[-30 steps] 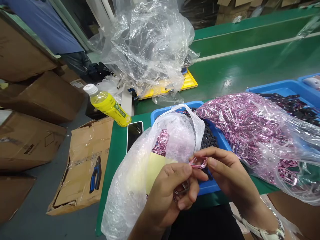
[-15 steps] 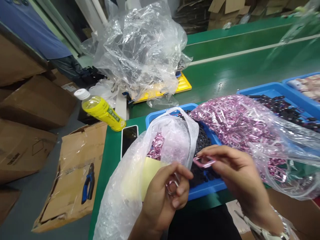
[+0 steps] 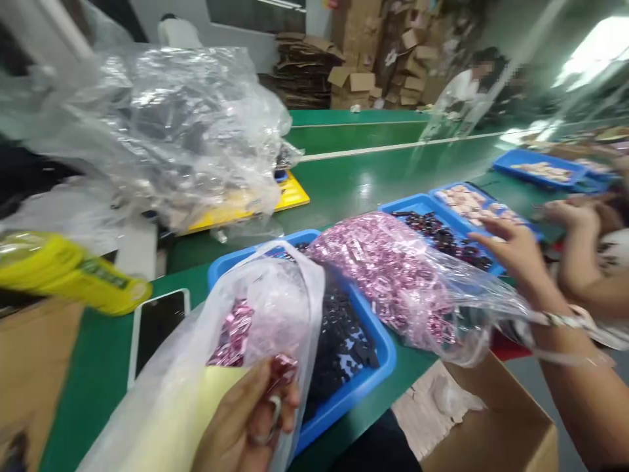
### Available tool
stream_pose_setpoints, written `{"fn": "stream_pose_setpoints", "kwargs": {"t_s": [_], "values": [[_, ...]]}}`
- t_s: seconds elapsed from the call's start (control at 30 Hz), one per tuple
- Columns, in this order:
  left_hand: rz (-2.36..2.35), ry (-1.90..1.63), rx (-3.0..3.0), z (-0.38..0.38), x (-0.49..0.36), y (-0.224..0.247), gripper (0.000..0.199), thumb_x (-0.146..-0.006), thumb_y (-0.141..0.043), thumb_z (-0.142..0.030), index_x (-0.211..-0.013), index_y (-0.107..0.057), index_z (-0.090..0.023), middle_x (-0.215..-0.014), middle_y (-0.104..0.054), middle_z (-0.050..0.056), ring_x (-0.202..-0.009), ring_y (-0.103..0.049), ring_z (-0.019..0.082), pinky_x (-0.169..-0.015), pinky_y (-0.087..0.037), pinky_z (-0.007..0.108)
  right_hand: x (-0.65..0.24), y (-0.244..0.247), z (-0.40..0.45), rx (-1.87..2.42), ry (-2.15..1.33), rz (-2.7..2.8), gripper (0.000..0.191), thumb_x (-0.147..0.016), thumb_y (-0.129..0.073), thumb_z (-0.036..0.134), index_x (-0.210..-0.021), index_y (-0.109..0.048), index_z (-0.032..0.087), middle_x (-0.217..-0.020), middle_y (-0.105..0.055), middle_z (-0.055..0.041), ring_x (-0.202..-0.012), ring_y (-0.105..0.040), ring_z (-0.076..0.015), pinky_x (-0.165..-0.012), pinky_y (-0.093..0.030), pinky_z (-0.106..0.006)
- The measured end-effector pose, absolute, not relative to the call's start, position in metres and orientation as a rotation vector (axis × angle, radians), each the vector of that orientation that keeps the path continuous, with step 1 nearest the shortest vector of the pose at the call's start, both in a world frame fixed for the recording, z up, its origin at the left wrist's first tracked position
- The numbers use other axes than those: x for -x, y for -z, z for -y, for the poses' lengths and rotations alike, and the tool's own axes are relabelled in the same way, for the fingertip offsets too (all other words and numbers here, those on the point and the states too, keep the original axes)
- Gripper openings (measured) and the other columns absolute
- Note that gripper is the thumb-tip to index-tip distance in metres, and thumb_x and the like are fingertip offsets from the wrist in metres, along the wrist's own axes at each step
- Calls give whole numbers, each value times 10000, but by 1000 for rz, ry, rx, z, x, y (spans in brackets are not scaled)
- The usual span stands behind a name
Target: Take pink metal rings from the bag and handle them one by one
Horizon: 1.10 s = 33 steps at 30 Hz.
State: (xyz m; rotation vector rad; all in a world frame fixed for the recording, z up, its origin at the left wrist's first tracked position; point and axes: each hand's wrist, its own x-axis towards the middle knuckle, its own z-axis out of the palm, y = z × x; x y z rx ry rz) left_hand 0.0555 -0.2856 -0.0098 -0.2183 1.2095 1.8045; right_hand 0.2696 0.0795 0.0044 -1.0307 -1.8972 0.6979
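Half a second earlier both our hands met over the near blue tray [image 3: 378,354], the right pinching a pink frame. Now our right hand [image 3: 511,252] had swung out to the far blue tray [image 3: 417,204] of dark parts, fingers spread and empty above it; where the pink frame went we could not tell. Our left hand [image 3: 246,419] stayed at the bench's near edge, fingers curled round a metal ring [image 3: 272,419] beside the clear bag [image 3: 196,373]. The bag of pink frames [image 3: 388,275] crowded the space between the trays; a co-worker's hand [image 3: 570,213] worked close by at the right edge.
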Motion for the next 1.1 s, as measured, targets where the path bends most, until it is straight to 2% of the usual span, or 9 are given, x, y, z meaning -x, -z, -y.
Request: {"fn": "stream_pose_setpoints", "kwargs": {"t_s": [0.07, 0.1, 0.2, 0.3, 0.37, 0.77, 0.87, 1.0, 1.1], "values": [[-1190, -1796, 47, 286, -63, 9, 176, -815, -705, -292, -879, -690, -128, -839, -615, 92, -593, -524, 130, -448, -413, 153, -251, -7, -23, 922, -795, 1870, 292, -811, -609, 285, -1094, -678, 264, -1123, -642, 4, -1109, -559, -248, -869, -441, -267], [-1201, -1792, -18, 287, -66, 8, 228, -819, -704, -335, -902, -692, -123, -827, -608, 97, -561, -498, 114, -408, -347, 138, -241, -9, 8, 839, -823, 1828, 298, -847, -587, 271, -1135, -644, 318, -1171, -612, 20, -1111, -555, -234, -905, -437, -273], [-1271, -1801, -187, 292, -73, 9, 277, -851, -668, -398, -980, -691, -154, -625, -522, 35, -464, -350, 64, -408, -204, 150, -211, -14, 88, 413, -968, 2208, 205, -814, -671, 212, -1000, -697, 293, -971, -680, -11, -885, -632, -202, -861, -496, -303], [-1285, -1815, -282, 300, -78, 10, 251, -863, -656, -415, -971, -688, -190, -522, -401, -14, -486, -330, 82, -461, -205, 198, -179, -9, 138, 13, -1318, 2345, 236, -811, -684, 208, -1043, -649, 234, -968, -677, -27, -906, -628, -187, -813, -517, -299], [-1224, -1809, -302, 306, -78, 10, 223, -878, -638, -416, -937, -677, -204, -527, -420, -13, -467, -326, 83, -460, -195, 222, -163, -2, 155, -17, -1451, 2238, 208, -816, -674, 173, -1018, -644, 213, -938, -667, -35, -886, -622, -176, -772, -516, -291], [-1161, -1850, -314, 316, -72, 17, 180, -877, -646, -395, -882, -694, -222, -566, -510, 5, -421, -365, 68, -410, -177, 218, -154, -1, 169, -81, -1461, 2086, 150, -797, -675, 95, -913, -668, 189, -841, -662, -44, -836, -614, -186, -767, -518, -328], [-1187, -1856, -326, 317, -73, 14, 133, -875, -653, -366, -890, -709, -247, -655, -550, 15, -437, -394, 61, -410, -193, 208, -154, 1, 168, -82, -1494, 2064, 163, -805, -662, 89, -924, -667, 200, -852, -669, -48, -832, -615, -191, -762, -517, -342], [-1233, -1857, -367, 315, -73, 10, 96, -878, -644, -314, -887, -717, -252, -926, -614, 54, -469, -424, 52, -432, -229, 209, -155, 3, 166, -61, -1511, 2050, 167, -807, -657, 94, -927, -671, 210, -858, -674, -51, -838, -619, -200, -768, -519, -356], [-1271, -1865, -349, 313, -74, 8, 92, -869, -639, -283, -883, -721, -246, -903, -619, 58, -453, -405, 50, -429, -217, 214, -157, 4, 166, -55, -1522, 2043, 163, -809, -654, 97, -926, -671, 209, -854, -673, -54, -845, -618, -205, -771, -517, -360]]}}
